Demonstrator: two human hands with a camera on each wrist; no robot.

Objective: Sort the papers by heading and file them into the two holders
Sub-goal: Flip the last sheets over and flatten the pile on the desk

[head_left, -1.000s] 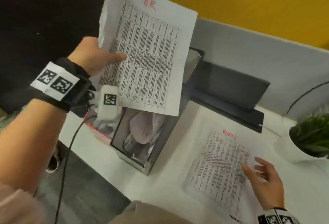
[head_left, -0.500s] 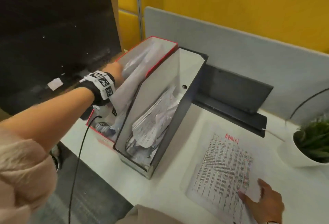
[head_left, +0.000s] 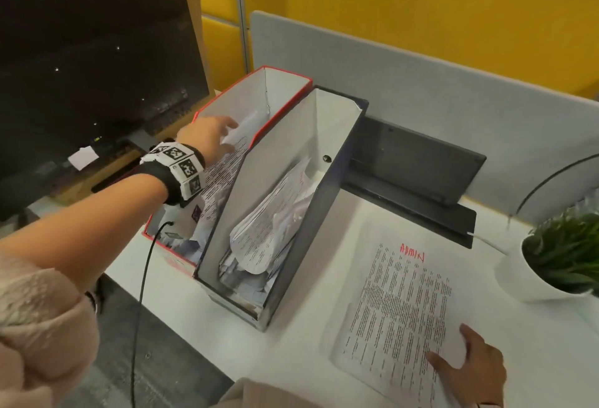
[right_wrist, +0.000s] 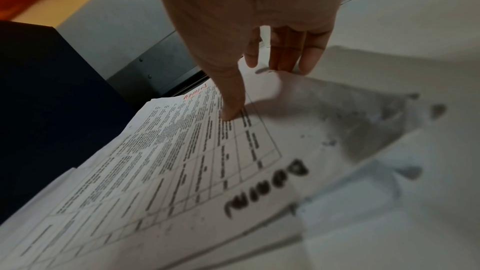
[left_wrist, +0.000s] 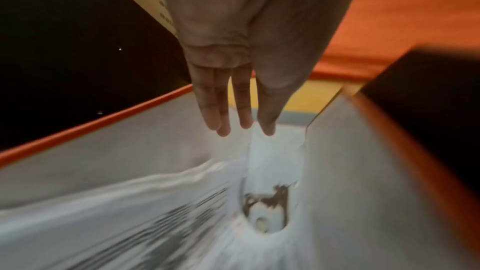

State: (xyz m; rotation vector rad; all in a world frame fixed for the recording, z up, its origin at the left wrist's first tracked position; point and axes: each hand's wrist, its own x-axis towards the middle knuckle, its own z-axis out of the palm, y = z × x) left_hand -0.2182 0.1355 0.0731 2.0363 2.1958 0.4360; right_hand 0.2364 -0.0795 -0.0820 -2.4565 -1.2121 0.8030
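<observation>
Two holders stand side by side on the white desk, a red-edged holder point(head_left: 282, 74) on the left and a dark holder point(head_left: 325, 213) on the right. Both contain printed sheets. My left hand point(head_left: 227, 130) reaches into the red one with straight fingers point(left_wrist: 242, 118) at the top edge of a printed sheet point(head_left: 223, 167) standing inside it point(left_wrist: 155, 212). The hand grips nothing. My right hand point(head_left: 466, 365) rests on the near corner of a stack of papers point(head_left: 402, 304) headed ADMIN in red. Its thumb point(right_wrist: 230, 113) presses down on the top sheet point(right_wrist: 182, 171).
A potted plant point(head_left: 557, 265) in a white pot stands at the right. A dark closed device point(head_left: 415, 161) lies behind the stack, against a grey divider point(head_left: 421, 89). A black screen point(head_left: 97, 67) stands beyond the desk's left edge. A cable point(head_left: 142, 278) hangs from my left wrist.
My left hand lowered the HR sheet from in front of me into the red holder and let go of it. My right hand slid to the stack's near corner.
</observation>
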